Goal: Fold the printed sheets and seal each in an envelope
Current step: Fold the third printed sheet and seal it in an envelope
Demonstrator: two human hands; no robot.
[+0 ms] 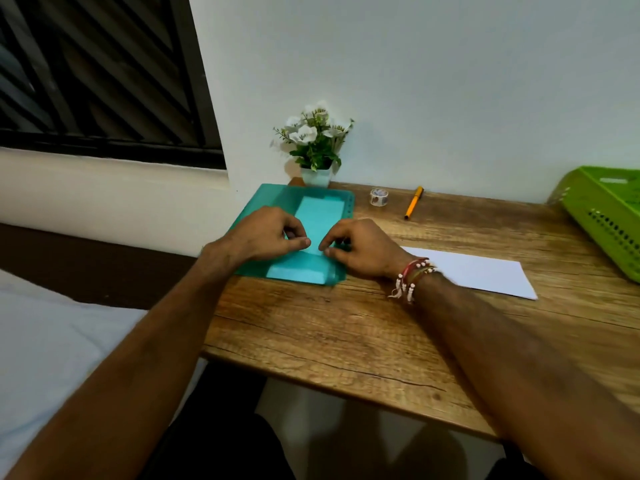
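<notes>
Both hands pinch with curled fingers at the teal folder [273,197] on the table [329,327], left hand [273,233] and right hand [362,249] close together over a pale sheet [320,209] inside it. A white sheet [485,275] lies just beside the right wrist. Behind stand a tape roll [379,196], an orange pen [414,203] and a flower pot [316,176]; a green basket [609,216] sits far right.

Head-worn wide-angle view, forward and down, close over the table [311,341].

A bedroom at home: a wooden desk [346,341] against a plain wall [450,81], a white-sheeted bed [52,341] at eight o'clock, a barred window [97,74] at ten, potted flowers [315,140] at twelve.
</notes>
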